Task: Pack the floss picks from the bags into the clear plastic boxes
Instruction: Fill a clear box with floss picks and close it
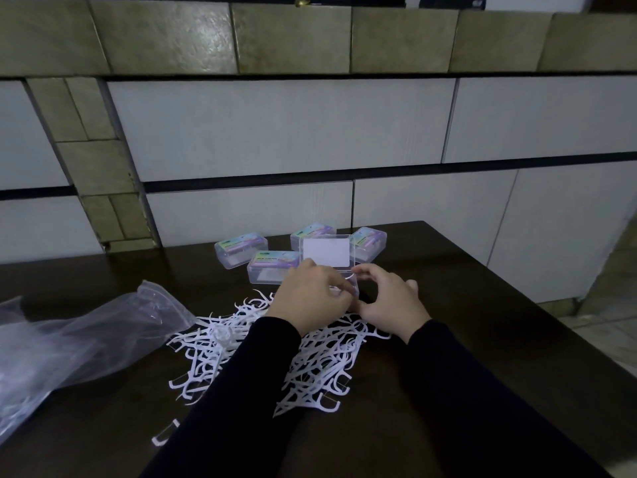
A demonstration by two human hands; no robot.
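Here the left hand (310, 291) and the right hand (387, 298) meet over an open clear box (355, 286) on the dark bench (465, 305), its lid (325, 252) standing upright behind them; the left fingers curl around what may be a floss pick, the right curl at the box's edge, though the hands hide the box's contents. Loose floss picks (310, 367) lie heaped beneath the dark sleeves, partly covered. Four closed boxes (241, 251) sit behind, and a crumpled clear bag (79, 339) runs off the left edge.

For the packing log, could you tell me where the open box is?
The open box stands mid-table, lid up, behind both hands, before the closed boxes.
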